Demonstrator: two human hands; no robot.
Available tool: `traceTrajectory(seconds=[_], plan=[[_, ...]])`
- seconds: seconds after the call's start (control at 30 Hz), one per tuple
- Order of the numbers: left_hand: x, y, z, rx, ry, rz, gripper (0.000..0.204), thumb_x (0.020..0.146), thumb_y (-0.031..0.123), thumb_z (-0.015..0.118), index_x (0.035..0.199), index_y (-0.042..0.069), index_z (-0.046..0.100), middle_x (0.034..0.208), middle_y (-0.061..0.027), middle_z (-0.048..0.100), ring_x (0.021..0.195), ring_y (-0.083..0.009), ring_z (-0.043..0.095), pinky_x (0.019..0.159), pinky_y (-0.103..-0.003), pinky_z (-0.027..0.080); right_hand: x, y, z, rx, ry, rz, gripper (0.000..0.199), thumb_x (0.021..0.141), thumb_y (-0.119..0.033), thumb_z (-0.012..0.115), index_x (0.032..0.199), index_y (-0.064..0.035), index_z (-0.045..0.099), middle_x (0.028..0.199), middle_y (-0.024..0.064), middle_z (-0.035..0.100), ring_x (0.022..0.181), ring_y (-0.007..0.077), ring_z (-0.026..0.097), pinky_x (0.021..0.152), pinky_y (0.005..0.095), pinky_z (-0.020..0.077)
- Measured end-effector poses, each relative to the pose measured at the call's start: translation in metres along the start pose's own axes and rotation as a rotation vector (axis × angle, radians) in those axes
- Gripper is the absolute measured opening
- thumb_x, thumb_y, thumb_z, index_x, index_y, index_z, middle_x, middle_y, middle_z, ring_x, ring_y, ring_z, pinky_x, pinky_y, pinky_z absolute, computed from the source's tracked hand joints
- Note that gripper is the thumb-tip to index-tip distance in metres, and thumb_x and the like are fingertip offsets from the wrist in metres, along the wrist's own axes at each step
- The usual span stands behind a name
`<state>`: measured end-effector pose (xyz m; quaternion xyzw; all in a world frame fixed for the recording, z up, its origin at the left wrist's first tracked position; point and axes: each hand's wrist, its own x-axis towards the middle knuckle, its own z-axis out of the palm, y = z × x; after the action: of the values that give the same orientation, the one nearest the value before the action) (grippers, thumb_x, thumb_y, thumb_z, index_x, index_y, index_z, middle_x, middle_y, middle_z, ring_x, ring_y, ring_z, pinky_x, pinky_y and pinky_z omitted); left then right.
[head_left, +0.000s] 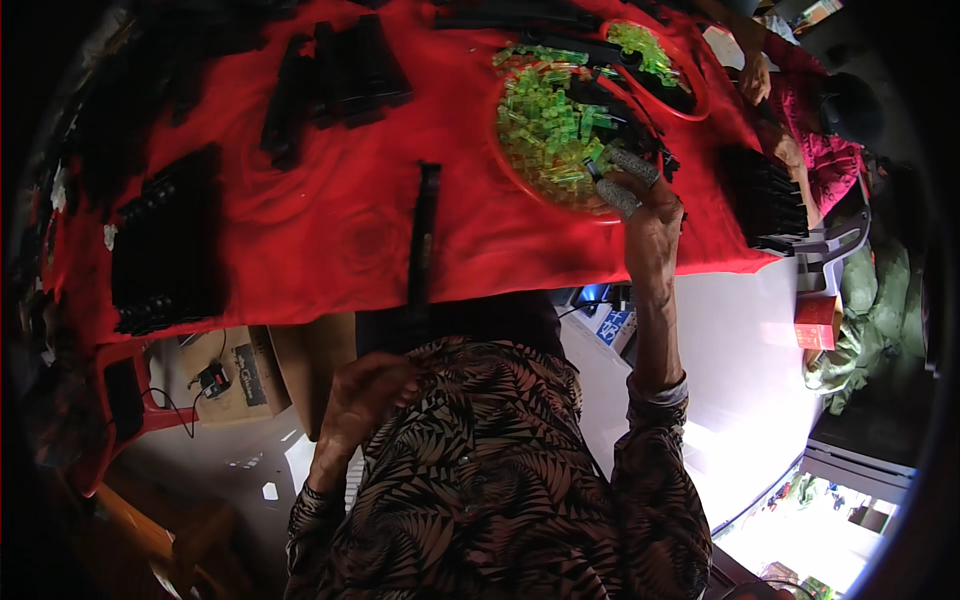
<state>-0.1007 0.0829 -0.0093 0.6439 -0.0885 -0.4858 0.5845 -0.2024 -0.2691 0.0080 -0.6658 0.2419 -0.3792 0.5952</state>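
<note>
My right hand (652, 205) reaches over the red-rimmed round tray (512, 176) with grey textured covers on its fingers. Between the covered fingertips it pinches what looks like a small green plastic piece (594, 170). Beneath and beside that hand lie many translucent yellow-green pieces (550, 125), and dark parts fill the tray's right side. My left hand (365, 395) is low in front of my shirt, its fingers curled. A long narrow black bar (424, 235) runs across the table's near edge toward those fingers; dark clothing hides whether they grip its end.
A second red tray (703, 108) of green pieces adjoins the first. Black parts lie in stacks at left (170, 240), far left-centre (350, 75) and right (760, 195) on the red cloth (330, 215). Another person's arm (790, 160) is at the right. A red chair (118, 400) stands at lower left.
</note>
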Motion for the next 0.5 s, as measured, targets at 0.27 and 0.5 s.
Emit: traceTrajectory(seconds=[0.27,0.5], plan=[[0.035,0.060,0.017,0.025,-0.064,0.443,0.018,0.096,0.009,0.062,0.109,-0.002,0.066,0.092,-0.0093,0.069,0.082,-0.0112,0.065,0.073,-0.024,0.053,-0.022,-0.019,0.056,0.318,-0.350,0.228,0.036,0.089,0.007,0.057,0.125,0.0068,0.054,0.095,0.0172,0.070,0.075,0.0233,0.071,0.072,0.0320,0.0589],[0.064,0.088,0.029,-0.187,-0.053,0.356,0.031,0.099,0.025,0.056,0.109,-0.005,0.062,0.089,-0.0142,0.069,0.076,-0.0179,0.068,0.067,-0.028,0.055,-0.039,-0.024,0.090,0.115,-0.399,0.009,0.046,0.078,0.011,0.072,0.121,0.0014,0.059,0.096,0.0071,0.071,0.090,0.0165,0.069,0.080,0.0291,0.0578]])
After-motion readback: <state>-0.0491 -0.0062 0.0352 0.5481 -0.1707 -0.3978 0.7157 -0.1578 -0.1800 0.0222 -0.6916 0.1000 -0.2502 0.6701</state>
